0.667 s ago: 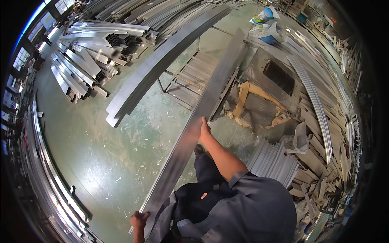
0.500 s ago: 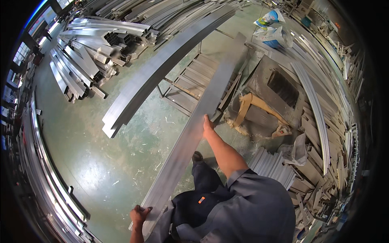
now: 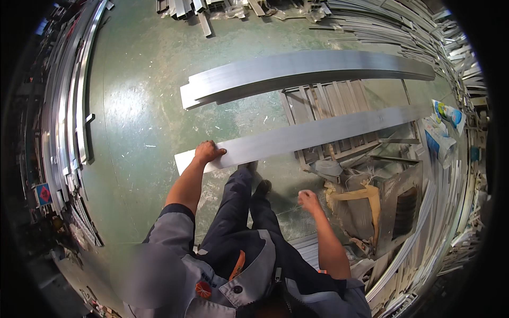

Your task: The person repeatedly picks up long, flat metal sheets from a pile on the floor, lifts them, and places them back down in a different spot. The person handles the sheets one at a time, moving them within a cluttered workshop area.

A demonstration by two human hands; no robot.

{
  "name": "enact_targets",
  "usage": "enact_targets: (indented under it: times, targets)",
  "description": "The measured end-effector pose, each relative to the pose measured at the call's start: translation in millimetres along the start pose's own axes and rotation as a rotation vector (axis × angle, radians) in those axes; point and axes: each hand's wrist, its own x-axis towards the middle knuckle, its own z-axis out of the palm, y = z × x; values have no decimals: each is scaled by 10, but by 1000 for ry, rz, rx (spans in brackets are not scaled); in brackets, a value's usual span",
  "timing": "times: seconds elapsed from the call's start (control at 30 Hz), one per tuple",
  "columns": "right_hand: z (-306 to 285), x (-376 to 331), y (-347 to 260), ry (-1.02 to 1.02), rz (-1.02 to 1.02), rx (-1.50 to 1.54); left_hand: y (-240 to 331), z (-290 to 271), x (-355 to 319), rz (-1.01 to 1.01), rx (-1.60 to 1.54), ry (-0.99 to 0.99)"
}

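Observation:
A long, flat silver metal profile (image 3: pixel 297 133) lies across in front of me, its far right part resting over a metal rack (image 3: pixel 347 150). My left hand (image 3: pixel 208 152) is closed around its left end, thumb on the upper face. Apart from the profile, my right hand (image 3: pixel 308 200) hangs in the air to the right of my legs, its fingers curled, with nothing visible in them. Beyond the held piece, a stack of similar wide profiles (image 3: pixel 297 71) lies across the same rack, their left ends uneven.
A worn metal box-like unit (image 3: pixel 395 204) with a tan frame stands to the right. Plastic sacks (image 3: pixel 439 139) sit at the rack's right end. Long metal lengths (image 3: pixel 82 100) line the left side. More bundled profiles (image 3: pixel 207 9) lie on the green floor (image 3: pixel 138 106) at the back.
My right hand has let go of the profile and drawn back toward me. The left hand still grips its end. My view has turned, so the profile now lies more crosswise.

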Motion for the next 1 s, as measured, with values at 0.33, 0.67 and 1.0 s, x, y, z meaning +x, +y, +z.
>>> enact_targets:
  times: [0.33,0.67,1.0]
  targets:
    - [254,-1200,1016,6,153,-357,356,-808,400,496,132,327]
    - [287,-102,-1161,215,-145,-208,456,-1971,1331,442,311,356]
    - [-339,864,-3289,203,-208,1066,928,-1762,-613,491,273,238]
